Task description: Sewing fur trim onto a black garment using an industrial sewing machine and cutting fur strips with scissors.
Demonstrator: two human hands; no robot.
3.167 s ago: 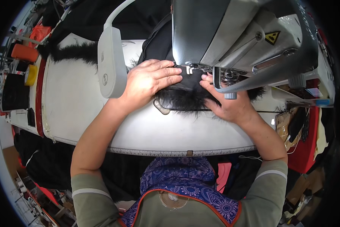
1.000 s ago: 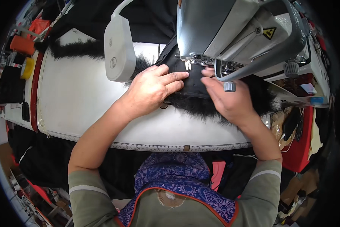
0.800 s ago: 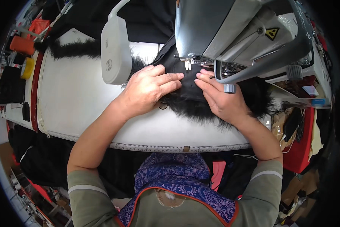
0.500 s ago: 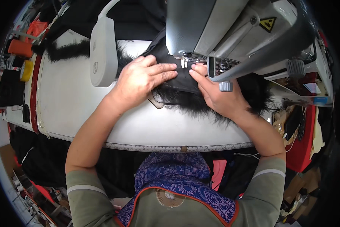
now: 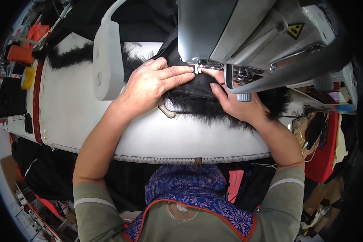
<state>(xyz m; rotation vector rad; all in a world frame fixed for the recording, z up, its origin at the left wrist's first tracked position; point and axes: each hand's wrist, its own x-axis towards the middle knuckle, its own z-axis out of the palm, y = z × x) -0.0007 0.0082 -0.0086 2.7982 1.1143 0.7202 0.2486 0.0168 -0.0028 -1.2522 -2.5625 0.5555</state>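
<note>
Black fabric with a fluffy fur trim (image 5: 197,105) lies on the white bed of a sewing machine (image 5: 203,30), under its presser foot (image 5: 198,69). My left hand (image 5: 155,82) rests open and flat on the fabric, its stretched fingertips right beside the foot's left side. From the right, my right hand (image 5: 236,99) lies on the same piece, its index finger stretched to the foot and its thumb held apart, nearer me. Part of that hand is hidden behind the machine's grey guard bar (image 5: 286,76). Neither hand visibly grips the cloth.
A white lamp head (image 5: 108,62) hangs left of my left hand. A measuring tape (image 5: 169,159) runs along the table's front edge. To the left are a yellow tape roll (image 5: 27,78) and an orange box (image 5: 20,54); a red bin (image 5: 326,149) stands at right.
My left fingertips have shifted slightly right, up to the presser foot. My right thumb has drawn away from the foot, apart from the index finger. The view has shifted a little.
</note>
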